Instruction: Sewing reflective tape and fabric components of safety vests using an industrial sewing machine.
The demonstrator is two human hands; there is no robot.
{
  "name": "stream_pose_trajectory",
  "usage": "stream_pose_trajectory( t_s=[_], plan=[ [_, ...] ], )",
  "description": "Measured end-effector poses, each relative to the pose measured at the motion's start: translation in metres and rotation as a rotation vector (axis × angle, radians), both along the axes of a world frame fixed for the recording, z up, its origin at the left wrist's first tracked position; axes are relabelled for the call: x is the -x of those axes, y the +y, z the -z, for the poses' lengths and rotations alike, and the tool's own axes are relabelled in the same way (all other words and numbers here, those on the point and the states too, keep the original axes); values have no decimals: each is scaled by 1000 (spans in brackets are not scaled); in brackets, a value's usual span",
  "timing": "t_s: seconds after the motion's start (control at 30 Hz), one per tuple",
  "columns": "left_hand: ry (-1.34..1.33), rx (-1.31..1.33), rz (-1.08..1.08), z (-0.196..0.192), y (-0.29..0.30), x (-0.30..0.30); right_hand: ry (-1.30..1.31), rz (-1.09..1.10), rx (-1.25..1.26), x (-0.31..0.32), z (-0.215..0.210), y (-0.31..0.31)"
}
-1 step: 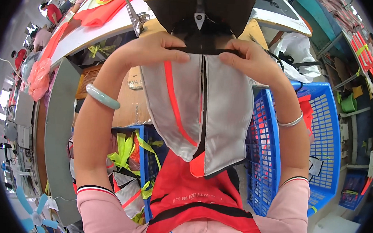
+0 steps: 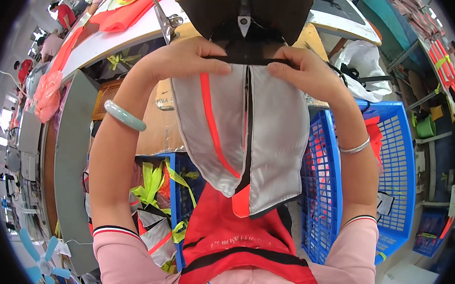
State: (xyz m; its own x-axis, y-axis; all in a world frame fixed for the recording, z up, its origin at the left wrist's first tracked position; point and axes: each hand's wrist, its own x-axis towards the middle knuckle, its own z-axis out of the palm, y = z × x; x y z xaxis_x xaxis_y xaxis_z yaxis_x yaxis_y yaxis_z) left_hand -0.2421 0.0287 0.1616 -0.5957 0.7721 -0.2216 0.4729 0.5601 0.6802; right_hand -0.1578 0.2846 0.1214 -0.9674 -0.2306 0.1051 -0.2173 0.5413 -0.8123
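A grey fabric panel point(image 2: 278, 129) with a red-orange stripe, a dark centre seam and a black band along its top edge hangs down in front of me. My left hand point(image 2: 193, 61) grips the left end of that band, thumb on top and fingers folded behind. At the right end my right hand point(image 2: 309, 69) pinches the same edge in the same way. Just beyond both hands stands a black machine point(image 2: 266, 20) with a pointed metal tip at its front. The far fingertips are partly hidden in its shadow.
To the right stands a blue plastic basket point(image 2: 401, 173) with red fabric inside. A blue crate point(image 2: 183, 207) at the left holds grey pieces and yellow-green strips point(image 2: 152, 184). Cardboard point(image 2: 157, 132) lies beneath the panel. Orange fabric point(image 2: 126, 13) covers part of the white table.
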Motion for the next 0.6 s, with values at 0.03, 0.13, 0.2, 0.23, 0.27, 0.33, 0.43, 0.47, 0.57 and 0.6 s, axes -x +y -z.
stream_pose_trajectory(
  t_s=[0.03,0.13,0.2,0.23,0.27,0.33,0.43,0.47,0.57,0.6],
  plan=[
    [-32,-12,-40,2,1,5,17,-4,-1,7,2,1],
    [-36,-32,-62,5,4,18,17,0,-6,21,2,2],
    [-50,15,-82,3,4,23,1,19,41,31,3,3],
    [-47,9,-134,4,5,24,1,38,25,33,4,3],
    [-44,4,-186,5,6,25,-4,40,25,35,5,3],
    [-35,19,-182,4,5,30,16,56,-39,40,4,3],
    [-65,-10,-191,2,6,35,53,56,-51,47,3,6],
    [-53,8,-175,0,7,37,51,57,-51,49,2,7],
    [9,2,-162,7,6,48,88,48,-68,53,0,8],
    [66,-24,-167,9,6,49,84,50,-38,55,-1,8]
  ],
)
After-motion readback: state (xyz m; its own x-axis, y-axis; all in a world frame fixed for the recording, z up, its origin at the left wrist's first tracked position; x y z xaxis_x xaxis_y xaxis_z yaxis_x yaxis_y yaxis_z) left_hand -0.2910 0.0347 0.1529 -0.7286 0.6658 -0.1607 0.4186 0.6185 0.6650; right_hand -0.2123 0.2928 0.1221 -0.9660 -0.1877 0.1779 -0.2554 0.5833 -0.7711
